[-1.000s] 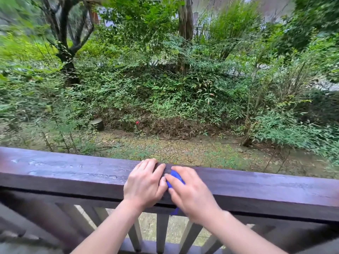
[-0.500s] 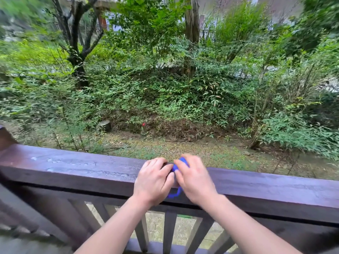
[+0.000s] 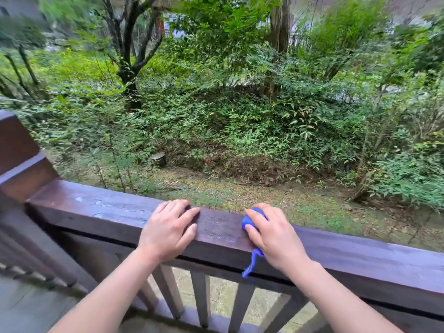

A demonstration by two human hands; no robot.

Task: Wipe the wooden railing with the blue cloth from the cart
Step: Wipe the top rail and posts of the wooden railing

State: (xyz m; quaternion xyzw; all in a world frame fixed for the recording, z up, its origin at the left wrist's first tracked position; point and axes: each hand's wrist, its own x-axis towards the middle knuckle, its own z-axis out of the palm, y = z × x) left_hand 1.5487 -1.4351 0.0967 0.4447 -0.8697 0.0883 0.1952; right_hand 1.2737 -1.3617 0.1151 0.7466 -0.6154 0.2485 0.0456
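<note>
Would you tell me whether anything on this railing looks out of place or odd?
Nothing looks damaged. The blue cloth is bunched under the right hand, one tail dangling off the wooden railing; water droplets sit toward its left end.

The railing [image 3: 360, 255] runs bare to the right; a taller post [image 3: 16, 150] blocks its left end.

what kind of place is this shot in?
Probably an outdoor wooden porch or deck facing a garden: a wooden railing with balusters in front, and dense shrubs and a tree beyond.
</note>
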